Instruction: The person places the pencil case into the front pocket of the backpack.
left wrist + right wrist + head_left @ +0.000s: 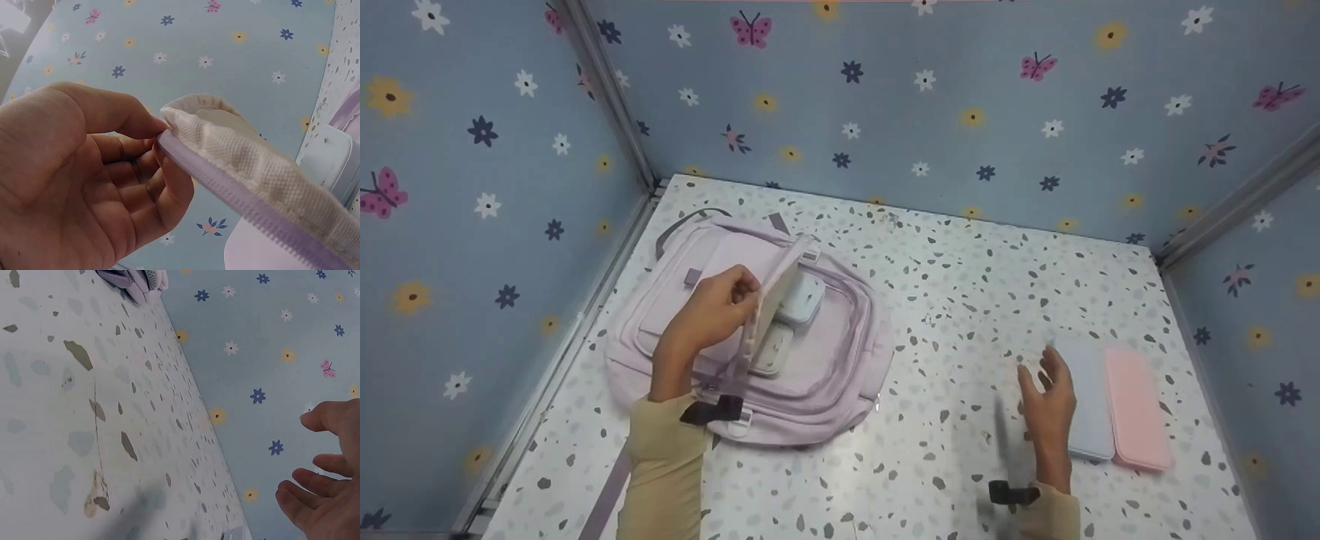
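A pale lilac backpack [847, 397] lies on the table at the left of the head view. My left hand [712, 307] pinches the zippered edge of its front pocket flap [225, 191] between thumb and fingers, holding the flap up. Inside the pocket sit a light blue rounded case [804, 298] and a smaller whitish case [775, 352], both partly hidden by the flap. On the right, my right hand [1048, 401] holds nothing, its fingers apart and slightly bent. Beside it lie a flat pale blue case [1086, 412] and a flat pink case [1138, 409].
The speckled white table [937, 337] stretches between the backpack and the flat cases. Blue flowered panels [885, 112] wall it in at the back and both sides. A strap [607, 491] trails from the backpack toward the front edge.
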The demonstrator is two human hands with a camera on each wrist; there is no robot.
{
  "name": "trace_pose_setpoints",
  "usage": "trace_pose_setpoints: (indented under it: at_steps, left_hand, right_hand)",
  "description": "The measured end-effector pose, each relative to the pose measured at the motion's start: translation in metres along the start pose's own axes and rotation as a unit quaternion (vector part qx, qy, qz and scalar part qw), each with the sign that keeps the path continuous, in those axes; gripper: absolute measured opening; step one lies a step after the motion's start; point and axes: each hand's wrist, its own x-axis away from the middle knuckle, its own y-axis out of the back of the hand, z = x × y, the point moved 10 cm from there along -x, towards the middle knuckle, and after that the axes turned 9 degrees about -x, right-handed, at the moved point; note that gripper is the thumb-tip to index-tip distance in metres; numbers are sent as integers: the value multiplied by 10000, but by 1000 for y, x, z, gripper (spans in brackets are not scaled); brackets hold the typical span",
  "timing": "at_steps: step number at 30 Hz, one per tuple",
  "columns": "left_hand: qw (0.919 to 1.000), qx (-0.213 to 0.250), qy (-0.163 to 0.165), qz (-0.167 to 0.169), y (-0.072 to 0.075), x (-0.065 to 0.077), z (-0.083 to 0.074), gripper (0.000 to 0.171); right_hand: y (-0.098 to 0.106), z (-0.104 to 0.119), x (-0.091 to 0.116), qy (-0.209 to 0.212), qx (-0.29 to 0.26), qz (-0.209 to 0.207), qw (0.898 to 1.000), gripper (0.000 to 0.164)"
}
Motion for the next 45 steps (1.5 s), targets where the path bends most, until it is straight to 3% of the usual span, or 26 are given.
trace_pose_setpoints:
  at_steps: [19,38,45]
  left_hand:
    - [9999,89,-122,14,2,2,-3,12]
    - [10000,5,-77,-24,3,1,-2,12]
    - [10000,87,-43,19,2,3,-1,12]
  right_hand:
    - [61,-49,11,-965,670,-636,9910,70]
    - [93,-77,20,-1989,1166,-758,9701,75]
    - [94,-82,22,-2106,1369,-692,9655,78]
